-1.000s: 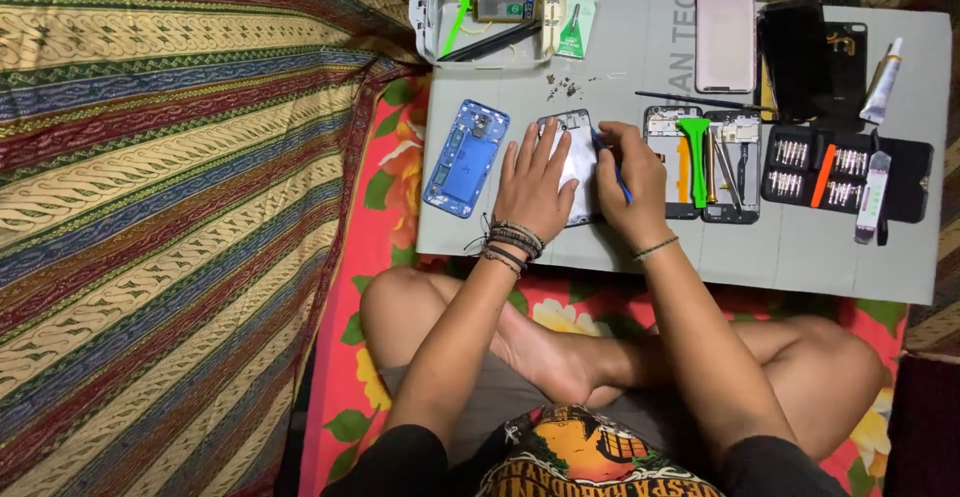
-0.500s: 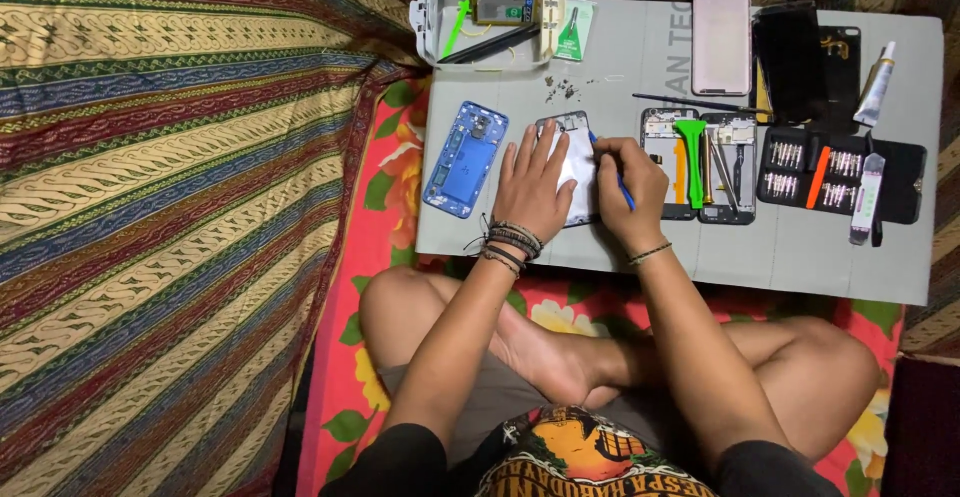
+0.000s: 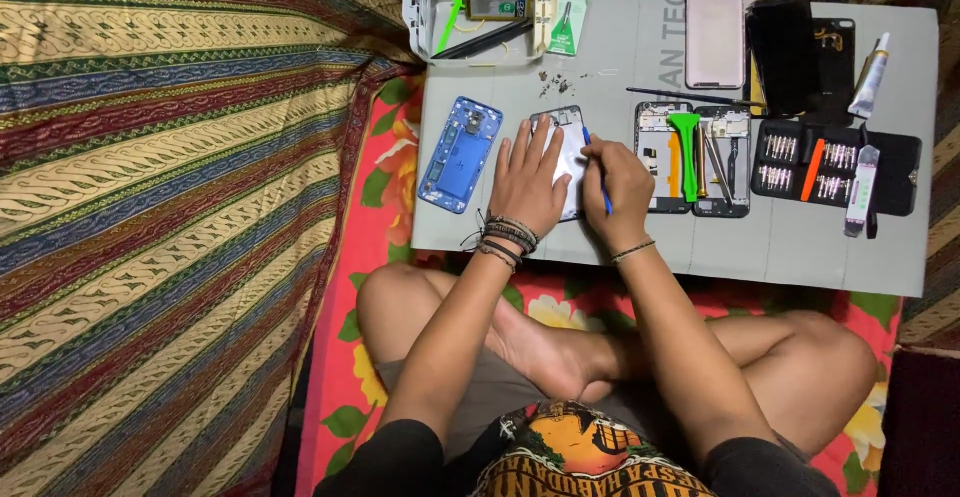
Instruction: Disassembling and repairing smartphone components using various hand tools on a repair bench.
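Striped woven cloth point(image 3: 150, 207) in gold, maroon and blue fills the ground left of the grey work mat point(image 3: 800, 247), which serves as the landmark. On the mat's left part lies a blue phone frame point(image 3: 460, 154), face up and slightly tilted. Just right of it, near the mat's front edge, sits the opened phone point(image 3: 566, 157) under both hands: the left hand point(image 3: 528, 182), bracelets at its wrist, lies flat with fingers spread, pressing the phone down, holding nothing closed in its grip. The right hand point(image 3: 620, 187) is pinched around a thin blue tool point(image 3: 597, 172), whose tip touches the phone's right edge. At the mat's far edge above the hands stands a white tray point(image 3: 425, 17), with small loose screws point(image 3: 555, 84) between it and the phone. Right of the hands lie two more opened phones point(image 3: 695, 162) with a green pry tool point(image 3: 686, 152) across them, then a black bit case point(image 3: 835, 162), and a pink phone back point(image 3: 714, 34) at the far edge.
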